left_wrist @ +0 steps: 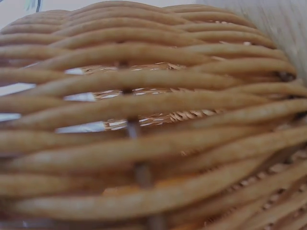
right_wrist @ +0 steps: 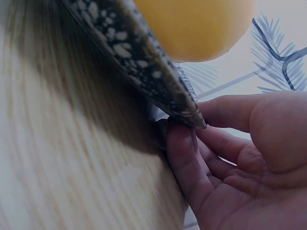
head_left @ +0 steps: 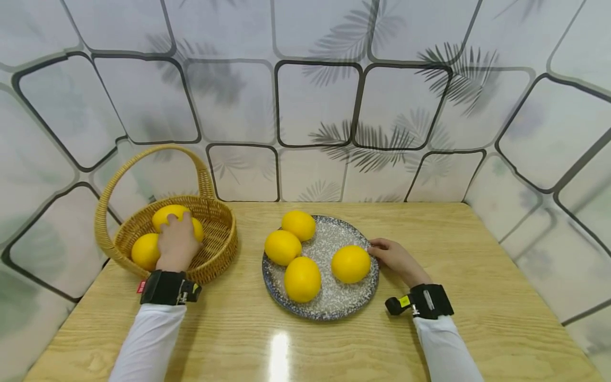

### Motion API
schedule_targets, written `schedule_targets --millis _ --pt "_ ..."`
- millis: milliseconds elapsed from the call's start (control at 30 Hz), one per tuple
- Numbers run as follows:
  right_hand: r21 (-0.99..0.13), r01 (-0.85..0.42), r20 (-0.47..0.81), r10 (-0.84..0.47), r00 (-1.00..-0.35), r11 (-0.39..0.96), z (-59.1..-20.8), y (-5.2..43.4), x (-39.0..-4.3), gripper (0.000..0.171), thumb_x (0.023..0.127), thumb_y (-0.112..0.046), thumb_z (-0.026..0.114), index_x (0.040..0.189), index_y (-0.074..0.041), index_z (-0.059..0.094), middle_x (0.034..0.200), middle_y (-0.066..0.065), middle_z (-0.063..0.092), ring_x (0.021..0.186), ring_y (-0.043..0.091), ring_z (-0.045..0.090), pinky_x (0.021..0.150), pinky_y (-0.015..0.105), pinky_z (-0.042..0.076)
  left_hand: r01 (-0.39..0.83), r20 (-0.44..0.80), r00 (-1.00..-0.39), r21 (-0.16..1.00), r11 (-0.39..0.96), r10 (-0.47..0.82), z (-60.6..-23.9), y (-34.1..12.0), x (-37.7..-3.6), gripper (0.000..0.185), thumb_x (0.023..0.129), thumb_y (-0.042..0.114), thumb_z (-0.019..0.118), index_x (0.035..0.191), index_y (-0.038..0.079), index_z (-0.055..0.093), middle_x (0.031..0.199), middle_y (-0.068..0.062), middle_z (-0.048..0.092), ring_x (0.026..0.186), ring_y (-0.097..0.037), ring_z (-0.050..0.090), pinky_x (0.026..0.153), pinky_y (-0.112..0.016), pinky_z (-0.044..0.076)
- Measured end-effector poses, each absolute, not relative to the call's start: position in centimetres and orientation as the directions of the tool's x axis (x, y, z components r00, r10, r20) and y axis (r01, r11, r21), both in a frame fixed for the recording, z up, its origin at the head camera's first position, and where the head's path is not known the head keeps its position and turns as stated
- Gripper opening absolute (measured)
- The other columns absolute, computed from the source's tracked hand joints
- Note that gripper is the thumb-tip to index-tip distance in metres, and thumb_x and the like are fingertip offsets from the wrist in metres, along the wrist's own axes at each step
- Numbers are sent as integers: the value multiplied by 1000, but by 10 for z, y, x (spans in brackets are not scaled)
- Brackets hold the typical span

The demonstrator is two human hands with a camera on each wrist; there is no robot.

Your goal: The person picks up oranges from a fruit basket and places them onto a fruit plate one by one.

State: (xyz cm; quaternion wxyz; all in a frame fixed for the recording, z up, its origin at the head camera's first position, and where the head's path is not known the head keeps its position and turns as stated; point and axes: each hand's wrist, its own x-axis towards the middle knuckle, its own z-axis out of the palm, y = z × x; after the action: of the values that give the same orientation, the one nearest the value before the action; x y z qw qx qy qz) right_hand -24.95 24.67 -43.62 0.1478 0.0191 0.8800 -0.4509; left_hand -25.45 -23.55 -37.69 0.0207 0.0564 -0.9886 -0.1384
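"What's the left hand (head_left: 179, 243) doing?"

"It's down in the basket (head_left: 226, 249) at the left of the frame, over the lemons (head_left: 145, 251) there. Its fingers look bent onto them, but I can't tell whether they grip one; the left wrist view shows mostly basket weave."

"And the other one?"

"Right of centre, the right hand (head_left: 398, 260) pinches the plate (head_left: 334, 305) by its rim, thumb and fingers close together with the rim between."

"What's on that?"

"Four lemons: three grouped at its left, one towards its right."

"And around it?"

"A wooden table (head_left: 238, 339) across the lower frame, a patterned backdrop (head_left: 315, 101) above."
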Motion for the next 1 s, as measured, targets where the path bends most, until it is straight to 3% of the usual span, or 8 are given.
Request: schedule_targets --millis 767,1000 --pt "-796 153 -252 -91 -963 586 -431 249 -255 48 106 -24 53 144 4 51 142 27 55 119 31 57 107 47 49 -60 128 -987 297 953 -102 -379 -236 -259 84 81 13 83 142 -17 34 129 -51 40 110 -71 45 87 -73 47" --pt "-811 151 -247 -96 -964 566 -440 247 -248 46 104 -22 55 142 5 54 137 25 59 113 28 60 99 40 52 -58 121 -988 282 958 -96 -385 -239 -252 86 78 13 84 140 -18 34 126 -52 41 107 -71 46 86 -72 47"
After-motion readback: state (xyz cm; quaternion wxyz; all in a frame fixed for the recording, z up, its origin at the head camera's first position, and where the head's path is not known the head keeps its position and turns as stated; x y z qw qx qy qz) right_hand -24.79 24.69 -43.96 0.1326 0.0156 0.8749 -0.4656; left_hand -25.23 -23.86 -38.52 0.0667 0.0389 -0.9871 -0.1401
